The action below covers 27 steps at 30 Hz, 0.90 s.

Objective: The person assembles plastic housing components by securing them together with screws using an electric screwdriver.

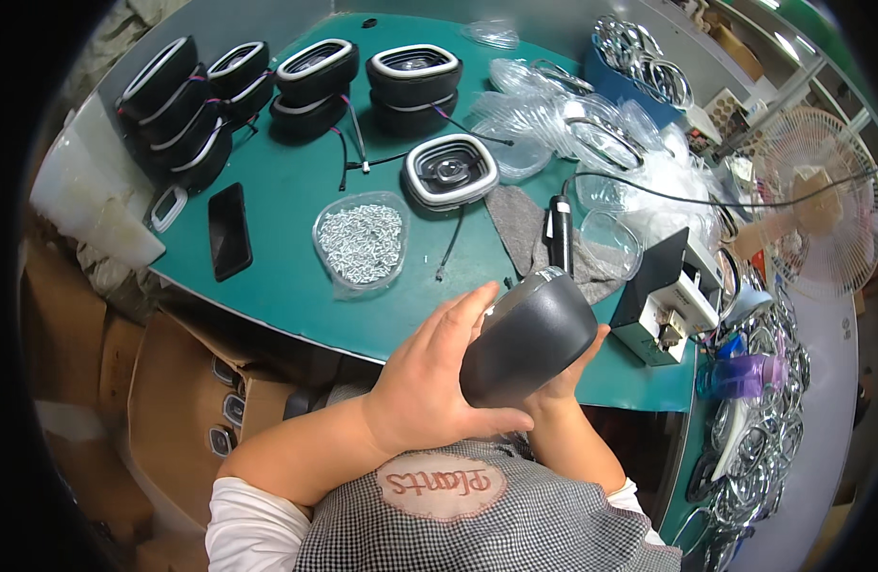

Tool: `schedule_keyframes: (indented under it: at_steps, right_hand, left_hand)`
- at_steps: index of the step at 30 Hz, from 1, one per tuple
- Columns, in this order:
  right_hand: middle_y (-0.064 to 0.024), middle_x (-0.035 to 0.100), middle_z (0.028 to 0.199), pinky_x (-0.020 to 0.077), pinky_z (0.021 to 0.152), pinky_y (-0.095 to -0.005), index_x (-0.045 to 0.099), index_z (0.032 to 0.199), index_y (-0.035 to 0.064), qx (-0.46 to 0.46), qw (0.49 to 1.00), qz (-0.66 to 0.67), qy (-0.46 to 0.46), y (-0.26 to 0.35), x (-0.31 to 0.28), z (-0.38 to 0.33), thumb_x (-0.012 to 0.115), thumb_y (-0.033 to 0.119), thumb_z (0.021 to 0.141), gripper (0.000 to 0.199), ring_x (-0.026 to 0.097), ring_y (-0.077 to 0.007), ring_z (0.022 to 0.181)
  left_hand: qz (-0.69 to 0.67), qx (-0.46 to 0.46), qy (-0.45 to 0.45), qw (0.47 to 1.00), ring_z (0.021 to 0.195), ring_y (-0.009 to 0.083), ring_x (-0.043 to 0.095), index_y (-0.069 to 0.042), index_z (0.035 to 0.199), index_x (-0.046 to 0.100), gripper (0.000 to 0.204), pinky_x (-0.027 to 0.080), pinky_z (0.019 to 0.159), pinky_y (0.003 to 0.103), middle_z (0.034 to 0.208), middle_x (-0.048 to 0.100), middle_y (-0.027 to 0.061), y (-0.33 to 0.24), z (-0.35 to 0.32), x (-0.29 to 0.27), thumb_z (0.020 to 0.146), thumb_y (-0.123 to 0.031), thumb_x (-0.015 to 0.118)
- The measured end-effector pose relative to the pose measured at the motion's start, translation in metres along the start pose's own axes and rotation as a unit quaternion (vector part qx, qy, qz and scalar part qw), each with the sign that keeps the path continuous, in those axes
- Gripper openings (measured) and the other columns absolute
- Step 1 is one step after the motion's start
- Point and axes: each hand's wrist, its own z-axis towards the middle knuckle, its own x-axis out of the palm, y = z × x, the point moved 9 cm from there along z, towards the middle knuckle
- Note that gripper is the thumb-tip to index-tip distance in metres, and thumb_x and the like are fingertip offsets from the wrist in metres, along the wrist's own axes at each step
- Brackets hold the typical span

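The person's left hand is gripping a smooth, black, rounded housing at the lower centre of the frame, its fingers running along the upper left side and its thumb lying below. The right hand is gripping the opposite side, though the housing is hiding most of its fingers. The housing is tilting above the near edge of the green tabletop; both hands are probably sharing it because so bulky and curved a shell could be slipping from one. A clear plastic tray is standing left of centre, its raised walls keeping small silver metal pieces together near the left hand. A black cylindrical handheld tool is lying across a grey cloth just beyond the housing, the cloth perhaps cushioning it. Black rounded units with white rims are standing in stacks toward the upper left, likely saving room, while a single white-rimmed black unit is resting rim-up near the upper centre.
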Motion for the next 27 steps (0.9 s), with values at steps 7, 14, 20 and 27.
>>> schedule_keyframes:
  at_steps: [7, 14, 20, 27]
  right_hand:
    - [-0.012, 0.054, 0.135, 0.0453, 0.101, -0.0408, 0.044, 0.139, 0.0027, -0.028, 0.986, -0.148, 0.075, -0.001, 0.06, -0.021, 0.044, 0.083, 0.08, 0.099, 0.054, -0.0253, 0.122]
    - [-0.0209, 0.041, 0.146, 0.0441, 0.103, -0.045, 0.029, 0.147, -0.0033, 0.04, 0.924, -0.281, 0.257, -0.024, 0.113, -0.029, 0.07, 0.054, 0.084, 0.094, 0.056, -0.0303, 0.121]
    - [-0.0234, 0.051, 0.134, 0.0578, 0.071, -0.0344, 0.042, 0.136, -0.0072, -0.016, 0.938, -0.276, 0.211, -0.007, 0.093, -0.012, 0.065, 0.045, 0.091, 0.073, 0.068, -0.028, 0.089]
    - [-0.0224, 0.06, 0.12, 0.0571, 0.07, -0.0333, 0.051, 0.128, -0.007, -0.035, 0.934, -0.302, 0.189, -0.002, 0.08, -0.007, 0.063, 0.04, 0.092, 0.061, 0.069, -0.0251, 0.083]
  left_hand:
    - [-0.029, -0.024, -0.126, 0.991, 0.099, 0.0298, 0.062, 0.003, 0.139, 0.033, 0.107, 0.05, 0.088, 0.037, 0.113, 0.058, 0.0192, 0.017, -0.037, -0.052, 0.058, -0.034, 0.093]
    - [-0.189, -0.039, -0.3, 0.934, 0.128, 0.0288, 0.047, 0.004, 0.141, 0.035, 0.112, 0.04, 0.106, 0.043, 0.137, 0.048, 0.0165, 0.042, -0.138, -0.162, 0.056, -0.036, 0.095]
    - [0.069, -0.041, -0.654, 0.752, 0.124, 0.028, 0.05, 0.003, 0.139, 0.037, 0.083, 0.041, 0.103, 0.041, 0.135, 0.048, 0.0165, 0.083, -0.338, -0.268, 0.08, -0.04, 0.077]
    - [0.437, -0.573, -0.425, 0.548, 0.122, 0.043, 0.045, -0.006, 0.139, 0.039, 0.089, 0.039, 0.105, 0.046, 0.129, 0.044, 0.0248, 0.223, -0.505, -0.239, 0.066, -0.026, 0.086]
